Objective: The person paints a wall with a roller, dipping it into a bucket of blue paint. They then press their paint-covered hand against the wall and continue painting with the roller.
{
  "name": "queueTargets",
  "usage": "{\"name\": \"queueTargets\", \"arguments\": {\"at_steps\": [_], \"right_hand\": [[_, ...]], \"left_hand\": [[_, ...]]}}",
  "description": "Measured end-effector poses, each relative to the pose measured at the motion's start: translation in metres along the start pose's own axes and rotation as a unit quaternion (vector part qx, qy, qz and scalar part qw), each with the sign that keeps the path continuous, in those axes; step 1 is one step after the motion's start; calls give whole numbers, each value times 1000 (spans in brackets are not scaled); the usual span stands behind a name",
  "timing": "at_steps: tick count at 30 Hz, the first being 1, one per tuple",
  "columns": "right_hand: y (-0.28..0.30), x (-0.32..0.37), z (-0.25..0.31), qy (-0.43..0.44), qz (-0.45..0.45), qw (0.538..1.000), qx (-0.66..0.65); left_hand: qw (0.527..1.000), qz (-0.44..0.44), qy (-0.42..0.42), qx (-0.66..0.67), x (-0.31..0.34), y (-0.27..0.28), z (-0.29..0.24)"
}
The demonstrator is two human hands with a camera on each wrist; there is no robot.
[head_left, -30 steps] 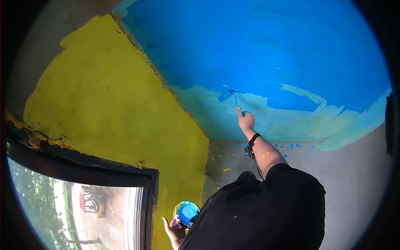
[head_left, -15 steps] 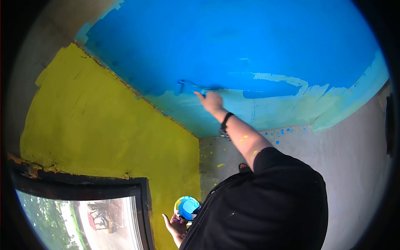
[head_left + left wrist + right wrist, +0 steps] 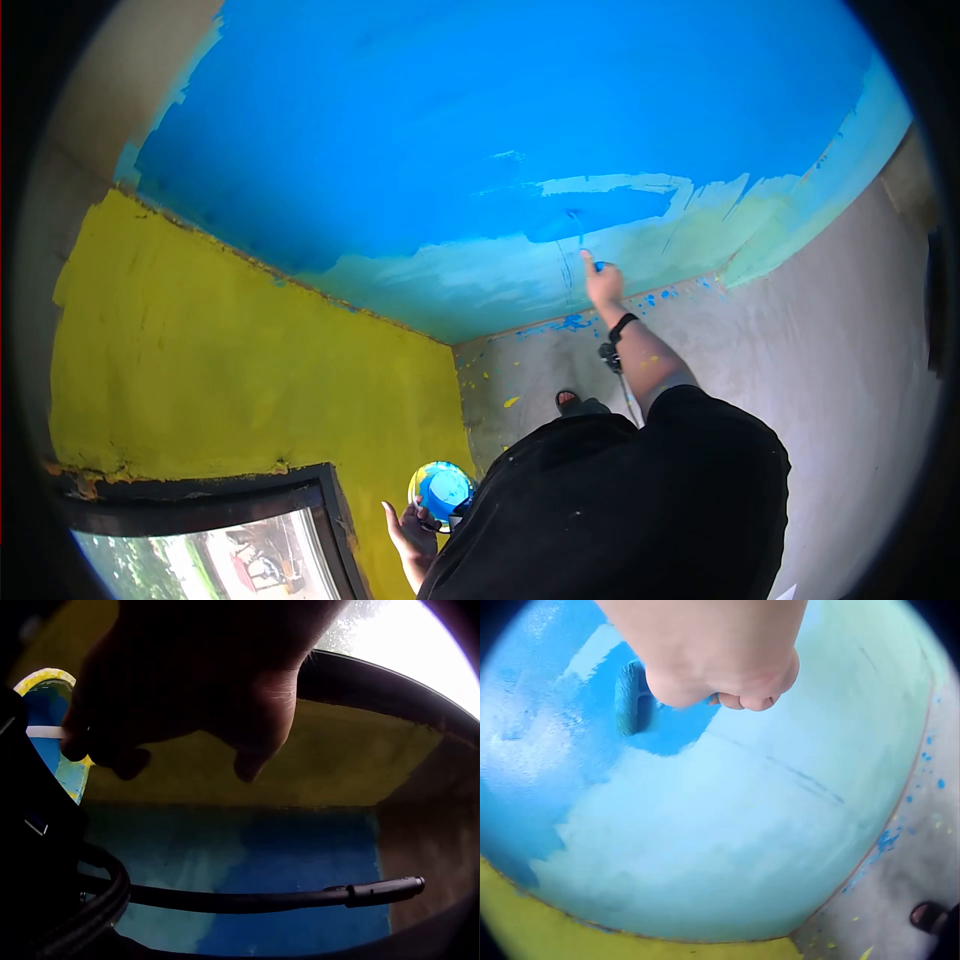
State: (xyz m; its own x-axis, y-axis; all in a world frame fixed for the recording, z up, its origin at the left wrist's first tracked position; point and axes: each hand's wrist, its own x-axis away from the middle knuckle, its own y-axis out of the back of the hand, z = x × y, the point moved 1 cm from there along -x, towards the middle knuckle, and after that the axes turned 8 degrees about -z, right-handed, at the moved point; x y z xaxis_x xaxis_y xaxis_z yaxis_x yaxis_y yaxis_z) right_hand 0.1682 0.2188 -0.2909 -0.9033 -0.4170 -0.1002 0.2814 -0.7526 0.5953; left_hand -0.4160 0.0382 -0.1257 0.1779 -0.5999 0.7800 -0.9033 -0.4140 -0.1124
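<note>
**Roller at the lower edge of the fresh blue**

The right hand's (image 3: 603, 285) fingers are curled tight into a fist round the handle of the roller (image 3: 634, 697). In the right wrist view only the knuckles show, with a sliver of blue handle under them. The arm is stretched straight out from the shoulder, wrist in line with the forearm, a dark band (image 3: 622, 324) round the wrist. The roller lies flat against the blue wall (image 3: 450, 130), just beyond the fist, its sleeve soaked deep blue.

The left hand (image 3: 412, 535) is held low by the hip, fingers curled about the rim of a small tub (image 3: 441, 492). The tub has blue paint inside and a yellow-smeared lip. In the left wrist view the fingertips are in shadow, so how they sit on the rim is hard to tell.

The roller sits right where the deep wet blue ends and a paler blue-green band begins. That pale band runs below and to both sides of it, down to the floor (image 3: 830, 380), which is speckled with blue drips along the wall's foot. The corner with the yellow wall (image 3: 230, 360) is well apart to the left. A dark-framed window (image 3: 220, 555) sits in the yellow wall near the tub. A sandalled foot (image 3: 930, 915) stands on the floor near the blue wall.
</note>
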Motion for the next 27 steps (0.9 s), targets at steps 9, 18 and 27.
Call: {"name": "queueTargets", "arguments": {"at_steps": [9, 18, 27], "right_hand": [[17, -1, 204, 74, 54, 911, -402], [-24, 8, 139, 84, 71, 957, -268], [-31, 40, 80, -3, 124, 987, -105]], "left_hand": [[999, 43, -28, -20, 6, -26, -14], [997, 64, -37, -14, -1, -6, -12], [999, 1, -42, 34, 0, 32, -5]]}}
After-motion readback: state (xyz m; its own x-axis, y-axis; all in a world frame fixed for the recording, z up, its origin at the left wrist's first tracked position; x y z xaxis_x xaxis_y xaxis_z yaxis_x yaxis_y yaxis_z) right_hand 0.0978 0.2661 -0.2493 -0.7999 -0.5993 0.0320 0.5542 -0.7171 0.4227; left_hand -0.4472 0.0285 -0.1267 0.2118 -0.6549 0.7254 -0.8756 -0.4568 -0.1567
